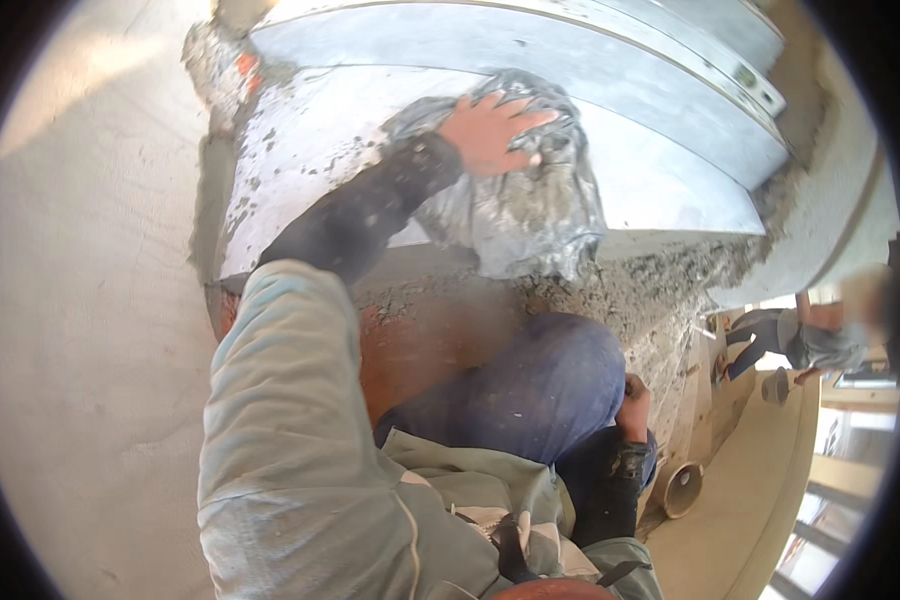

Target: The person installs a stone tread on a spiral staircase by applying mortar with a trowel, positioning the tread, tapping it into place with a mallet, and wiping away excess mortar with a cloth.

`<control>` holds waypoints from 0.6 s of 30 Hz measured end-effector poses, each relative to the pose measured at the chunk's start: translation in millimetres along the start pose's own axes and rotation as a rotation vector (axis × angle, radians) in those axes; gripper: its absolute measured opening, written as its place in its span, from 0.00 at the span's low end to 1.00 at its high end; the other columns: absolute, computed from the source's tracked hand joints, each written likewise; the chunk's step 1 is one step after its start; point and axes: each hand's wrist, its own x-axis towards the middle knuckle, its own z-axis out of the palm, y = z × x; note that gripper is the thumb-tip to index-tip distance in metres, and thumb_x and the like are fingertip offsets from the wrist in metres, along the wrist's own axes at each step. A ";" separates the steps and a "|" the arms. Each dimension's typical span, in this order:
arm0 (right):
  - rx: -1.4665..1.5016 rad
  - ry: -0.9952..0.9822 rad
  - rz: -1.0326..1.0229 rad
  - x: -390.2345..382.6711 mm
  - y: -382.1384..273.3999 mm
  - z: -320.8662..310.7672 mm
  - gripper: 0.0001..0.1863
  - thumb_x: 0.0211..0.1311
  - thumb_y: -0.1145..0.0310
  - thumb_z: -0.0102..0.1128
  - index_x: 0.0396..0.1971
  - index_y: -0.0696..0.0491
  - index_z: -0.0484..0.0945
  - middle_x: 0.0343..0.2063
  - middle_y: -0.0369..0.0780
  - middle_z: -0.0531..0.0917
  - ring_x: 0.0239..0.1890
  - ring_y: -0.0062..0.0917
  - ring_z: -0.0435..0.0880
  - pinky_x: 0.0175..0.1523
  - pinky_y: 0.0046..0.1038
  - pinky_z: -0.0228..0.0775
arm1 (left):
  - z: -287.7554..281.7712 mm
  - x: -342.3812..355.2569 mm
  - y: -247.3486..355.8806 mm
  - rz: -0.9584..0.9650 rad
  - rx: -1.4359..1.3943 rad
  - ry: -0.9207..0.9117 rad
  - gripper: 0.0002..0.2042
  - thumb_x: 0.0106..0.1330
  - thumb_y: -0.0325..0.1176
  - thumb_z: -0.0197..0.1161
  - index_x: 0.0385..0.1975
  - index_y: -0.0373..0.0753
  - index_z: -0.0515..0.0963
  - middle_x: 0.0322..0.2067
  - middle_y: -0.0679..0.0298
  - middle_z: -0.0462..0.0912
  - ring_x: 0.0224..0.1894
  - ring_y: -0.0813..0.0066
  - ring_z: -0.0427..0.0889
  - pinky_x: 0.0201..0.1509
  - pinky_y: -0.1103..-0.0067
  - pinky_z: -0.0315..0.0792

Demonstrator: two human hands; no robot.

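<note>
My left hand [492, 134] lies flat with fingers spread on a crumpled, see-through plastic bag [540, 215] smeared with grey. The bag rests on a pale stone stair tread [305, 125] and hangs over its front edge. A dark cuff and a light grey-green sleeve cover my left arm. Beside my bent knee is my right hand [633, 408], its fingers curled in; what they hold, if anything, is hidden.
Higher steps [530, 50] rise beyond the tread, between a plastered wall [80, 250] and a curved wall [820, 230]. Rough mortar [660, 285] lies below the tread. A bucket [679, 489] stands at lower right; another person [820, 330] is farther down.
</note>
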 end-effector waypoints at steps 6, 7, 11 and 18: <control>-0.213 -0.022 -0.095 -13.0 -30.5 -3.3 0.14 0.61 0.70 0.61 0.42 0.63 0.82 0.34 0.52 0.88 0.39 0.34 0.88 0.42 0.36 0.77 | 36.5 5.9 -140.2 -0.040 -0.105 0.114 0.30 0.72 0.43 0.52 0.75 0.56 0.58 0.68 0.54 0.70 0.66 0.51 0.72 0.70 0.51 0.62; -0.292 -0.017 -0.015 -13.6 -32.6 -4.9 0.15 0.61 0.68 0.61 0.42 0.63 0.82 0.35 0.52 0.88 0.39 0.35 0.89 0.43 0.36 0.77 | 37.7 4.0 -159.1 -0.024 -0.111 0.132 0.30 0.71 0.40 0.52 0.74 0.55 0.59 0.67 0.54 0.71 0.66 0.52 0.72 0.70 0.52 0.63; -0.488 -0.004 0.206 -8.5 -41.7 -2.7 0.16 0.62 0.66 0.61 0.43 0.63 0.82 0.35 0.51 0.88 0.40 0.38 0.89 0.44 0.37 0.77 | 37.8 -22.6 -227.5 -0.093 -0.056 0.127 0.28 0.69 0.35 0.53 0.71 0.53 0.62 0.63 0.54 0.75 0.65 0.54 0.72 0.68 0.54 0.65; -0.460 0.016 0.222 -11.3 -54.4 9.1 0.16 0.62 0.66 0.61 0.43 0.62 0.82 0.36 0.51 0.88 0.41 0.38 0.89 0.44 0.37 0.77 | 60.2 -103.5 -372.7 -0.383 0.016 0.204 0.26 0.68 0.34 0.53 0.69 0.50 0.65 0.59 0.52 0.78 0.62 0.51 0.75 0.63 0.53 0.69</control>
